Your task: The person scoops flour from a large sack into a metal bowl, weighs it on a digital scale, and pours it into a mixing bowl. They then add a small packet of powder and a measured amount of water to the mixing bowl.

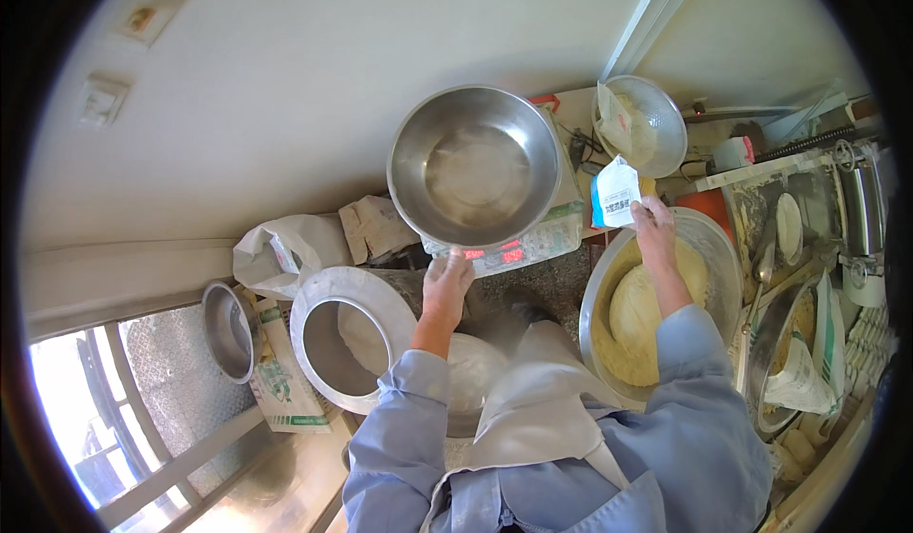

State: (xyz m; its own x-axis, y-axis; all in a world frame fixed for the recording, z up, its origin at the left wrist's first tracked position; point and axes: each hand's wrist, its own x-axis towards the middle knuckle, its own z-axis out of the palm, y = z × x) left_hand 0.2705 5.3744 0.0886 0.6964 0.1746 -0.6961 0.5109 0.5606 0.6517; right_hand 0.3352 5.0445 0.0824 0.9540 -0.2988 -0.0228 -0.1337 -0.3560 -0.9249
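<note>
A wide stainless steel bowl (547, 167) sits over a digital scale (547, 238) with lit red digits. My left hand (445, 290) is at the bowl's near rim, its fingers closed on the edge. The bowl's inside shows a dull, whitish bottom. In my right hand (656, 233) is a small white and blue packet (616, 193), held upright by its lower right side. Below that hand stands a large metal basin (720, 238) with a pale yellow dough mass (647, 314) in it.
At the back right a metal colander (670, 119) holds a bag. Left of me stand a metal pot (314, 343) with white powder, a white sack (295, 248) and a small steel bowl (231, 333). A cluttered counter with another basin (761, 381) lines the right.
</note>
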